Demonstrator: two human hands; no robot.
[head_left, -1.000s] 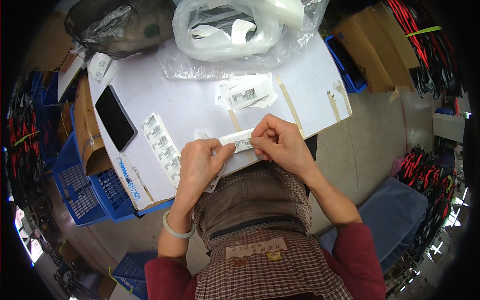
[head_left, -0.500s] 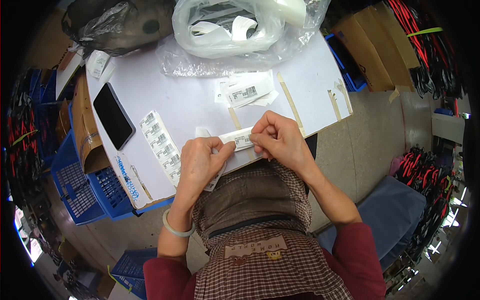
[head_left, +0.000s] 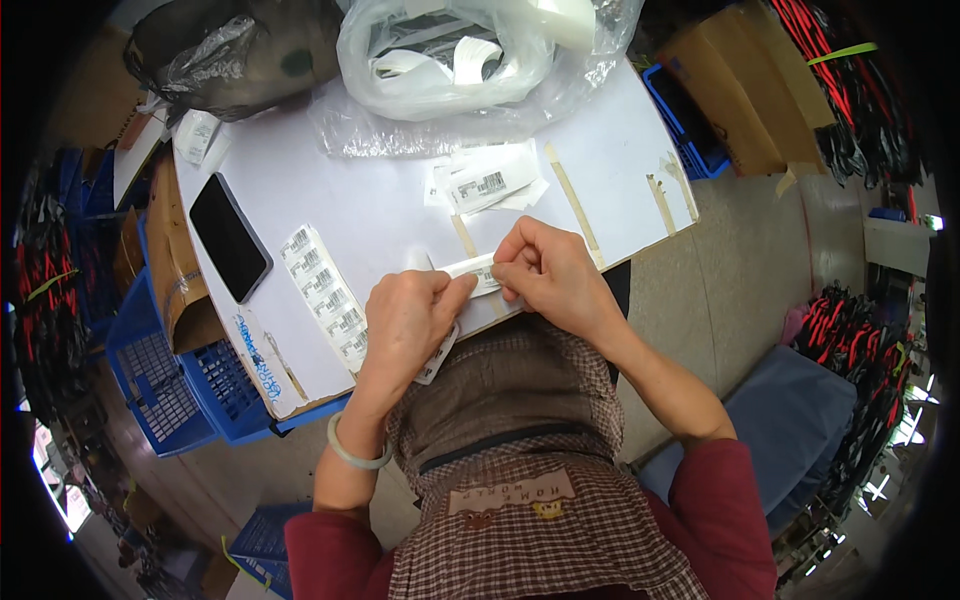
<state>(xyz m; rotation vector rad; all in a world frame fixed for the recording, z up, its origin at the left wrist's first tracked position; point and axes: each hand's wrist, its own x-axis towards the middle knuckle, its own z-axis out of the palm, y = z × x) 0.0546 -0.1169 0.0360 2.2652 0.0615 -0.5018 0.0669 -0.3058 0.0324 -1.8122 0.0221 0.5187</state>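
Over the near edge of the white tabletop [head_left: 390, 215], a small white barcode label [head_left: 486, 281] is held between two bare hands. The left hand [head_left: 402, 312] has its thumb and forefinger closed on the label's left end, the thumb tip lying just beside the printed bars; its other fingers are curled under and mostly hidden. The right hand [head_left: 556, 282] pinches the right end between thumb and forefinger, covering that end, the remaining fingers folded toward the palm. A short stretch of label shows between the two thumbs, print facing up, slightly tilted.

A second white label strip [head_left: 437, 362] emerges below the left hand at the tabletop's near edge; whether those fingers grip it too, I cannot tell.

On the tabletop's left part lie a strip of barcode labels [head_left: 325, 298] and, closer to its left edge, a dark-screened smartphone [head_left: 232, 240]. A loose pile of barcode labels [head_left: 488, 186] rests near the tabletop's middle. Toward its far side sits a clear plastic bag [head_left: 400, 108] with white label rolls [head_left: 474, 62] inside.
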